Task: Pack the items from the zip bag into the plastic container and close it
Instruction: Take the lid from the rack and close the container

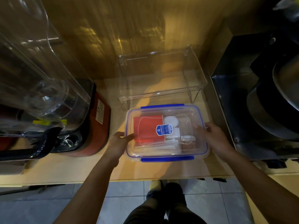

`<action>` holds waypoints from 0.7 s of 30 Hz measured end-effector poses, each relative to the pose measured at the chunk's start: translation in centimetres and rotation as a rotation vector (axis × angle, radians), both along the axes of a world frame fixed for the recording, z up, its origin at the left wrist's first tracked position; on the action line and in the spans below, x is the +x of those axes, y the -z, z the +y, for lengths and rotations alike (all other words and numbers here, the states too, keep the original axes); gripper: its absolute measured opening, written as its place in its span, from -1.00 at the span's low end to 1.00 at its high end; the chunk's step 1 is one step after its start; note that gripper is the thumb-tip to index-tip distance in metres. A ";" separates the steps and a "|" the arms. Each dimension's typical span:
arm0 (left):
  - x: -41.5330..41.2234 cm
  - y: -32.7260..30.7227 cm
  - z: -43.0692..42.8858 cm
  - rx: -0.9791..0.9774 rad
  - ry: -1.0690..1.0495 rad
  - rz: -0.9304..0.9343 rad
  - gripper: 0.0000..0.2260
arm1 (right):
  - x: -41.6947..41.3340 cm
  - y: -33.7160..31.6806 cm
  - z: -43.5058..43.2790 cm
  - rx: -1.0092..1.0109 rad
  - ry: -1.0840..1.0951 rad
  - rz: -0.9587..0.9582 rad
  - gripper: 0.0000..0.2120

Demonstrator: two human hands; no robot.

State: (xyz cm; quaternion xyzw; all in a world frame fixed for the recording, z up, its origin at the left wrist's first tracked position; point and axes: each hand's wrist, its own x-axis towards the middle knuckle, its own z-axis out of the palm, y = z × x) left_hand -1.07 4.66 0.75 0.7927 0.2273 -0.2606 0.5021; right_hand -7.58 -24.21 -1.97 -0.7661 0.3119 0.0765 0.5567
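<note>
Lid (pixel 186 115) on, container (pixel 166 152) sitting on the counter (pixel 64 167) before the clear rack (pixel 161 75). My left hand (pixel 118 143) and right hand (pixel 212 136) clasp its short sides, fingers curled over the rim. Red packet (pixel 145 130) inside; side clips hidden, maybe unlatched.
</note>
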 end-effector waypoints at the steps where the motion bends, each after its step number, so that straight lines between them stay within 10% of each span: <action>1: 0.0 -0.2 0.3 -0.041 -0.009 0.016 -0.66 | -0.2 -0.1 0.0 0.010 0.012 -0.015 -0.72; 8: -1.8 -3.7 2.5 -0.271 0.066 -0.016 -0.82 | -2.8 -3.8 -0.8 0.123 0.078 -0.211 -0.93; 21: 2.2 -15.4 1.4 -0.739 0.114 -0.326 -0.53 | 2.4 -15.0 -1.8 0.346 -0.037 -0.573 -0.71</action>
